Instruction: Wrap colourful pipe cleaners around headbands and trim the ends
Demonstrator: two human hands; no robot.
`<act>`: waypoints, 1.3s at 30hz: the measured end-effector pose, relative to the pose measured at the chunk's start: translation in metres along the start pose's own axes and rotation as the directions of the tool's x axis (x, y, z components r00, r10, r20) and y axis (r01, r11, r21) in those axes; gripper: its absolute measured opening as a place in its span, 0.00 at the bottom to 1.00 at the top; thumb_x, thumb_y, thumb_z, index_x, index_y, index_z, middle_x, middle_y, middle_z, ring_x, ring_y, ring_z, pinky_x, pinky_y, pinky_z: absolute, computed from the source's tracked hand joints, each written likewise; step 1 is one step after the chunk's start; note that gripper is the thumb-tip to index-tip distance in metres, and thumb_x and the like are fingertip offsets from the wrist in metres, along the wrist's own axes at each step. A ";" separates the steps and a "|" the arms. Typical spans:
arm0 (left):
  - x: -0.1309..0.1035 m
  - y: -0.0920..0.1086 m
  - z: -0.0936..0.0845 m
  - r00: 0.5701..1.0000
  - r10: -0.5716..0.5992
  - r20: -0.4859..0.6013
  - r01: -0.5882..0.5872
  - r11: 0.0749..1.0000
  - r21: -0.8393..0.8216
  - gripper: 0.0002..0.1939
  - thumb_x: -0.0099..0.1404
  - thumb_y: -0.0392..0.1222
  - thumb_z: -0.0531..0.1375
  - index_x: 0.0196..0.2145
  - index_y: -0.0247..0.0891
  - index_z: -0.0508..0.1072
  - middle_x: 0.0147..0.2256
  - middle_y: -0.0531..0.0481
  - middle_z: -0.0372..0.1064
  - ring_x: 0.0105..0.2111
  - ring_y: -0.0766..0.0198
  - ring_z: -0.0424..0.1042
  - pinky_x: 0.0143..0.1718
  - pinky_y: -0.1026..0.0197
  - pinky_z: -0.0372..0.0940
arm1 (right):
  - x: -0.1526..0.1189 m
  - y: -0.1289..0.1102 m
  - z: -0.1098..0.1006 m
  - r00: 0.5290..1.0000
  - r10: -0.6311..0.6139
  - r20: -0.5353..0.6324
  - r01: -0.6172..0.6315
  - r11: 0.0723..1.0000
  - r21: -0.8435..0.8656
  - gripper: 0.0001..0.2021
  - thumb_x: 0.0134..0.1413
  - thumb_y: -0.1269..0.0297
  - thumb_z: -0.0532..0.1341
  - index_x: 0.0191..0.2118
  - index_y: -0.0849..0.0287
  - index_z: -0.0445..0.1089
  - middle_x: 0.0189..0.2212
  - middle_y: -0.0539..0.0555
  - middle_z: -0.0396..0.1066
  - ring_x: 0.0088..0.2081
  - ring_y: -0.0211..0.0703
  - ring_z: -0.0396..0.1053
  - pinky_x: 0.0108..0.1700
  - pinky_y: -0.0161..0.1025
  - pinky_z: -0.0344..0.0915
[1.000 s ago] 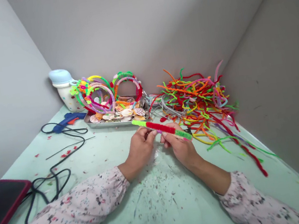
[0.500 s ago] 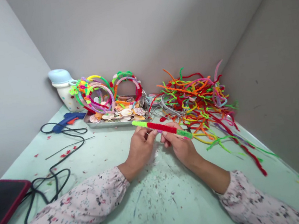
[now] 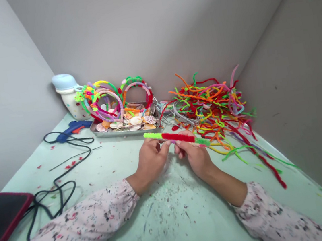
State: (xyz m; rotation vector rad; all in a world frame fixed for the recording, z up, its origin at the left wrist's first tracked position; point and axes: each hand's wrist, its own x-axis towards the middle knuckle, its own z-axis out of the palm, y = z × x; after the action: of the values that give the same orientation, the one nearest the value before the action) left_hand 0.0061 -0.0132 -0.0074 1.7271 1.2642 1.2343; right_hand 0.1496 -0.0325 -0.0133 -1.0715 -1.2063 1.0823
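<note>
Between my two hands is a fuzzy headband (image 3: 178,136) wrapped in pipe cleaner, seen nearly edge-on. Its upper side runs lime green, red, then darker green, with some purple and pink showing beneath. My left hand (image 3: 150,160) pinches it on the left, thumb near the middle and fingers behind. On the right, my right hand (image 3: 195,153) grips it with bent fingers, its thumb close to the left one. The band slopes slightly down to the right, above the table. Its far underside is hidden by my hands.
Behind the hands, a metal tray (image 3: 120,133) holds shells and colourful headbands (image 3: 106,104). Loose pipe cleaners (image 3: 209,100) are heaped at right. A blue glue gun (image 3: 72,130), black cord (image 3: 58,185), phone (image 3: 4,218) and blue-lidded cup (image 3: 70,96) stand or lie left. Walls enclose the pale green table (image 3: 178,231).
The headband has shifted slightly right and tilted a little closer to level. Both hands keep their hold, with only small finger movement.
</note>
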 end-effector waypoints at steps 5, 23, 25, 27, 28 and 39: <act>-0.001 0.001 -0.003 0.991 0.136 0.010 -0.137 0.988 0.070 0.16 0.62 0.47 0.56 0.21 0.37 0.70 0.26 0.49 0.67 0.31 0.63 0.64 0.34 0.62 0.57 | 0.003 0.004 -0.003 0.998 0.050 -0.026 -0.047 0.996 0.079 0.05 0.50 0.62 0.58 0.31 0.57 0.64 0.17 0.45 0.64 0.18 0.33 0.58 0.21 0.32 0.54; 0.004 0.007 -0.009 0.953 0.080 0.291 -0.054 0.994 -0.094 0.11 0.60 0.38 0.50 0.21 0.36 0.63 0.20 0.57 0.54 0.22 0.69 0.56 0.26 0.66 0.51 | 0.005 0.006 -0.004 0.978 0.163 0.131 -0.192 0.949 0.249 0.03 0.45 0.69 0.55 0.29 0.58 0.63 0.11 0.42 0.58 0.13 0.30 0.47 0.16 0.30 0.40; 0.004 0.006 -0.009 0.949 0.086 0.305 -0.064 0.995 -0.081 0.10 0.59 0.36 0.49 0.21 0.36 0.63 0.20 0.57 0.55 0.23 0.70 0.56 0.27 0.66 0.51 | 0.006 0.007 -0.005 0.976 0.166 0.140 -0.197 0.951 0.240 0.03 0.45 0.69 0.55 0.29 0.58 0.63 0.11 0.42 0.58 0.13 0.30 0.48 0.16 0.30 0.41; 0.004 0.005 -0.010 0.944 0.086 0.318 -0.068 0.995 -0.067 0.10 0.59 0.36 0.49 0.21 0.36 0.63 0.20 0.57 0.55 0.24 0.69 0.56 0.27 0.66 0.51 | 0.006 0.008 -0.005 0.976 0.164 0.145 -0.194 0.955 0.224 0.03 0.45 0.69 0.55 0.29 0.57 0.63 0.10 0.42 0.57 0.13 0.30 0.48 0.16 0.30 0.41; 0.004 0.005 -0.010 0.943 0.085 0.321 -0.068 0.996 -0.062 0.10 0.59 0.36 0.49 0.21 0.36 0.62 0.20 0.57 0.54 0.24 0.69 0.56 0.28 0.66 0.51 | 0.006 0.009 -0.005 0.976 0.161 0.146 -0.190 0.958 0.214 0.03 0.45 0.69 0.55 0.29 0.57 0.63 0.10 0.42 0.57 0.13 0.30 0.48 0.16 0.30 0.42; 0.007 0.001 -0.011 0.922 0.025 0.386 0.019 0.994 -0.110 0.10 0.60 0.39 0.49 0.22 0.36 0.59 0.21 0.57 0.52 0.24 0.70 0.53 0.27 0.65 0.51 | 0.005 0.009 -0.006 0.982 0.130 0.140 -0.149 0.979 0.139 0.02 0.46 0.69 0.55 0.29 0.57 0.64 0.11 0.42 0.59 0.14 0.31 0.50 0.16 0.29 0.44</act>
State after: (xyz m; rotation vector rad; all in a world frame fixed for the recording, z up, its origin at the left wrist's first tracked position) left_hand -0.0032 -0.0073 -0.0009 1.7806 0.9394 0.8858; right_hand 0.1553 -0.0259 -0.0218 -0.9937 -1.1456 1.3477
